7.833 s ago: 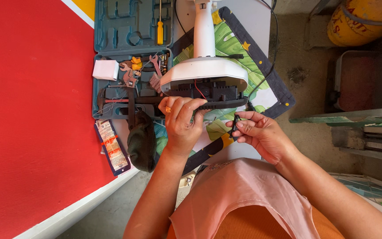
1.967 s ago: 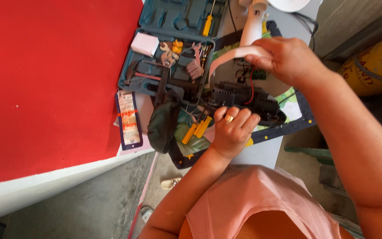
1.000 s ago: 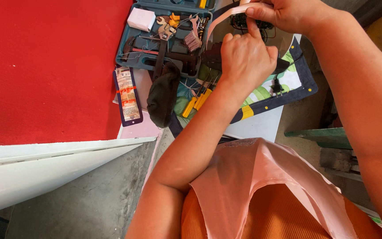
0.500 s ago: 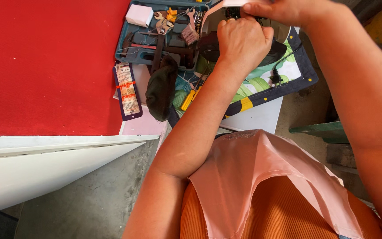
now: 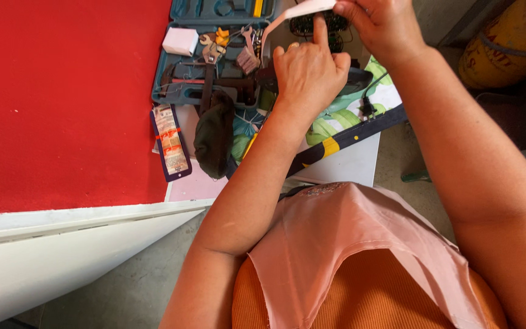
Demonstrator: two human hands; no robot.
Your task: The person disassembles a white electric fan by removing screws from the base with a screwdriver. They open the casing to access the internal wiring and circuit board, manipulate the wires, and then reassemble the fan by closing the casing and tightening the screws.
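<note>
White curved plastic housing (image 5: 293, 15), just one, gripped by right hand (image 5: 382, 24); left hand (image 5: 308, 70) pokes one finger upward; both hands now sit higher in view than before.

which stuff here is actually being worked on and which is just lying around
In hand:
left hand
right hand
white cover
black part

Lying about:
tool case
white box
flat packet
dark pouch
yellow cylinder
</note>
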